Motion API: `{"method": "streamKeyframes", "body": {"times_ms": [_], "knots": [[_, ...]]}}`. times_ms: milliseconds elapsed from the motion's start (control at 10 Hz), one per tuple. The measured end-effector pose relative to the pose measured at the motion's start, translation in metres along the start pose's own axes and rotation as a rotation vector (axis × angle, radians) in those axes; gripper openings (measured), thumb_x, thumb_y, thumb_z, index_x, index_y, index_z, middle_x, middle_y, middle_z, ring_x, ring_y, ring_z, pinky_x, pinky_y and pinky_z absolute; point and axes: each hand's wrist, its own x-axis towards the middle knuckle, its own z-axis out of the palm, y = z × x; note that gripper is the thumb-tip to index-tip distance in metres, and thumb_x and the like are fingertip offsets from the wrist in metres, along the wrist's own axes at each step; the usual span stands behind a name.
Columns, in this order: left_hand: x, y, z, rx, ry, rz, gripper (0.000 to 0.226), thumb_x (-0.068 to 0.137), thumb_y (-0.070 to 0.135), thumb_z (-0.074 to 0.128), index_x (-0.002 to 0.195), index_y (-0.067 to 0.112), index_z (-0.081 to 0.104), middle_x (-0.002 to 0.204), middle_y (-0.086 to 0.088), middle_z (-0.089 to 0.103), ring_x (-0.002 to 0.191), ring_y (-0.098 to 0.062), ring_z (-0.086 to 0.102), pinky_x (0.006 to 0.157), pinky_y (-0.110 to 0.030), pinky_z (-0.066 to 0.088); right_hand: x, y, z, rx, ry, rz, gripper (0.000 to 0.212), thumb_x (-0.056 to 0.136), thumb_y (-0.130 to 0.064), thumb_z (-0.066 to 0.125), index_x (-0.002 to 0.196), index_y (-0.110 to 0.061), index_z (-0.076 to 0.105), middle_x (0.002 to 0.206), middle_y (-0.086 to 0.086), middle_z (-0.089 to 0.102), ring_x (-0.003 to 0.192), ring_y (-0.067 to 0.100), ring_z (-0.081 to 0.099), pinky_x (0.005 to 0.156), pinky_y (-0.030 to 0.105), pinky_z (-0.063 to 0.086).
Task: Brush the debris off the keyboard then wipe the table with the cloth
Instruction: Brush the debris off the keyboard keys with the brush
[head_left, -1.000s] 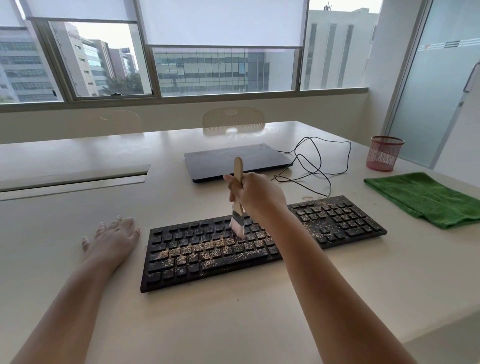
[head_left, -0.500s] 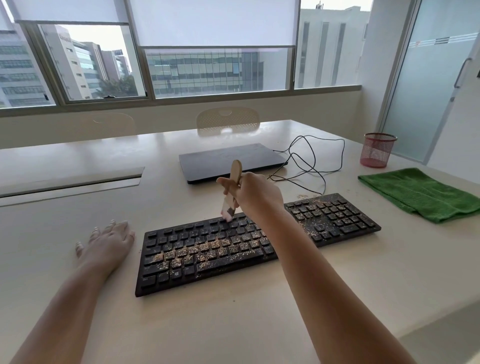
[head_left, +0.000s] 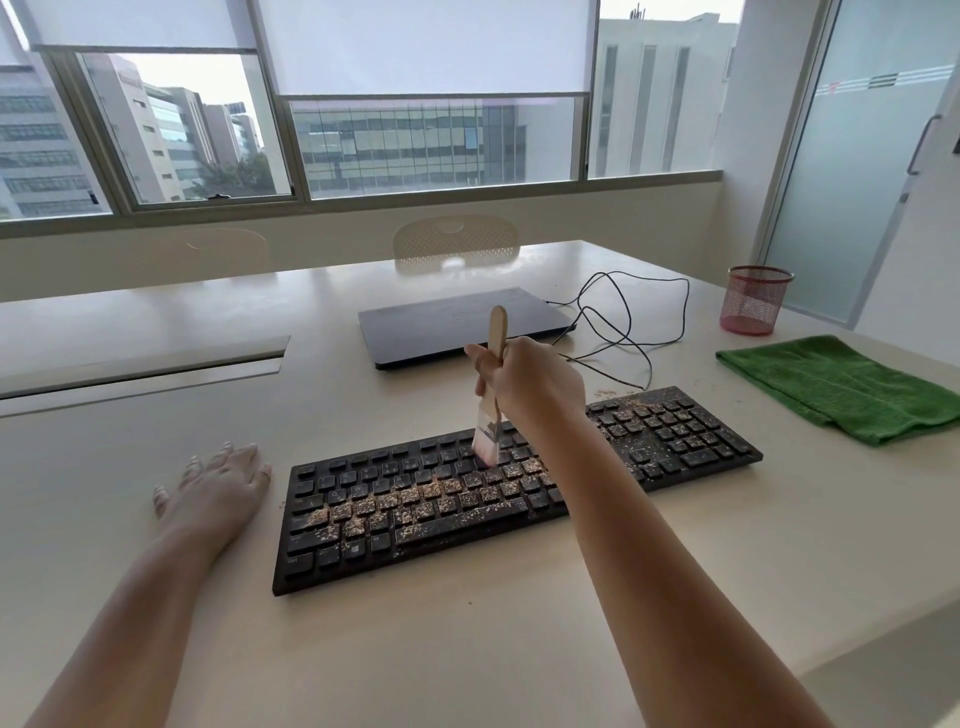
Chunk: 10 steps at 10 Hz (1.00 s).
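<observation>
A black keyboard (head_left: 395, 525) lies across the middle of the pale table (head_left: 467, 649), its middle rows and number pad strewn with tan crumbs. My right hand (head_left: 535, 382) grips the wooden handle of a small paintbrush (head_left: 488, 431), whose bristles touch the upper key rows near the keyboard's centre. My left hand (head_left: 218, 483) rests flat on the table just left of the keyboard, fingers spread. A folded green cloth (head_left: 841, 387) lies on the table at the right.
A shut dark laptop (head_left: 457, 325) sits behind the keyboard, with a looped black cable (head_left: 628, 322) to its right. A red mesh cup (head_left: 753, 299) stands at the far right. The table's right edge drops off beside the cloth. A chair back (head_left: 454, 241) shows beyond.
The brush lifted and tilted off the keys half a second ago, then came back down upright onto the upper rows. My left hand stayed flat on the table.
</observation>
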Motion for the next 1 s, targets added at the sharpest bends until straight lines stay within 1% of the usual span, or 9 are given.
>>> {"method": "streamKeyframes", "body": {"times_ms": [100, 200, 300, 400, 500, 600, 800, 900, 1000], "knots": [[0.0, 0.001, -0.001, -0.004, 0.004, -0.002, 0.052, 0.099, 0.045, 0.027, 0.148, 0.028, 0.024, 0.158, 0.005, 0.013, 0.146, -0.024, 0.009, 0.115, -0.051, 0.007, 0.003, -0.001, 0.004, -0.019, -0.02, -0.069, 0.048, 0.091, -0.054, 0.041, 0.103, -0.017, 0.068, 0.092, 0.002, 0.07, 0.068, 0.016, 0.061, 0.05, 0.025, 0.041], [-0.001, 0.002, -0.001, -0.01, 0.006, -0.003, 0.052, 0.099, 0.044, 0.027, 0.148, 0.028, 0.024, 0.158, 0.005, 0.013, 0.146, -0.024, 0.009, 0.115, -0.051, 0.007, 0.003, -0.001, 0.008, -0.06, -0.081, -0.074, 0.049, 0.09, -0.057, 0.042, 0.099, -0.017, 0.069, 0.088, 0.0, 0.068, 0.063, 0.015, 0.06, 0.05, 0.025, 0.041], [-0.001, 0.002, -0.001, -0.01, 0.005, -0.002, 0.051, 0.099, 0.044, 0.027, 0.148, 0.028, 0.025, 0.158, 0.005, 0.013, 0.146, -0.023, 0.009, 0.115, -0.05, 0.007, 0.003, 0.002, 0.001, -0.016, -0.06, -0.012, 0.052, 0.091, -0.057, 0.039, 0.08, -0.017, 0.069, 0.072, -0.004, 0.062, 0.05, 0.01, 0.054, 0.046, 0.023, 0.036], [-0.001, 0.002, -0.001, -0.01, 0.006, -0.006, 0.051, 0.099, 0.044, 0.027, 0.148, 0.028, 0.024, 0.158, 0.005, 0.013, 0.146, -0.023, 0.009, 0.115, -0.05, 0.007, 0.004, 0.001, 0.002, 0.028, -0.028, -0.03, 0.052, 0.091, -0.057, 0.04, 0.082, -0.016, 0.07, 0.073, -0.002, 0.064, 0.05, 0.011, 0.054, 0.046, 0.023, 0.039], [-0.001, 0.001, -0.001, -0.014, -0.002, 0.0, 0.052, 0.1, 0.045, 0.026, 0.148, 0.028, 0.024, 0.158, 0.005, 0.013, 0.146, -0.023, 0.008, 0.115, -0.05, 0.007, 0.003, -0.001, 0.007, 0.031, -0.079, -0.056, 0.051, 0.088, -0.059, 0.043, 0.092, -0.015, 0.07, 0.08, 0.0, 0.068, 0.061, 0.016, 0.061, 0.054, 0.027, 0.046], [-0.003, 0.002, -0.001, -0.012, 0.001, 0.0, 0.051, 0.1, 0.044, 0.026, 0.148, 0.028, 0.024, 0.158, 0.005, 0.013, 0.146, -0.023, 0.009, 0.115, -0.05, 0.007, 0.001, 0.002, 0.004, 0.006, -0.139, -0.018, 0.048, 0.092, -0.054, 0.041, 0.087, -0.015, 0.07, 0.072, -0.002, 0.063, 0.056, 0.013, 0.058, 0.053, 0.026, 0.046], [-0.001, 0.0, -0.001, -0.007, 0.005, 0.004, 0.051, 0.099, 0.044, 0.026, 0.148, 0.028, 0.024, 0.158, 0.005, 0.013, 0.146, -0.024, 0.009, 0.115, -0.05, 0.007, 0.004, 0.003, 0.003, 0.105, -0.031, -0.026, 0.047, 0.094, -0.05, 0.041, 0.086, -0.012, 0.068, 0.062, -0.007, 0.057, 0.049, 0.01, 0.051, 0.049, 0.024, 0.042], [0.001, -0.001, 0.001, 0.001, 0.003, 0.007, 0.052, 0.099, 0.046, 0.027, 0.148, 0.028, 0.024, 0.158, 0.005, 0.013, 0.146, -0.024, 0.01, 0.115, -0.051, 0.008, 0.007, 0.01, 0.011, 0.122, 0.003, 0.035, 0.045, 0.094, -0.047, 0.043, 0.094, -0.009, 0.066, 0.065, -0.006, 0.058, 0.046, 0.008, 0.048, 0.044, 0.023, 0.038], [0.001, -0.001, 0.001, -0.001, 0.005, 0.007, 0.052, 0.099, 0.046, 0.027, 0.148, 0.028, 0.024, 0.158, 0.005, 0.013, 0.146, -0.024, 0.011, 0.115, -0.051, 0.008, 0.014, 0.024, 0.005, 0.055, 0.085, 0.166, 0.047, 0.095, -0.048, 0.041, 0.098, -0.007, 0.065, 0.08, 0.003, 0.066, 0.054, 0.014, 0.056, 0.044, 0.023, 0.037]]}}
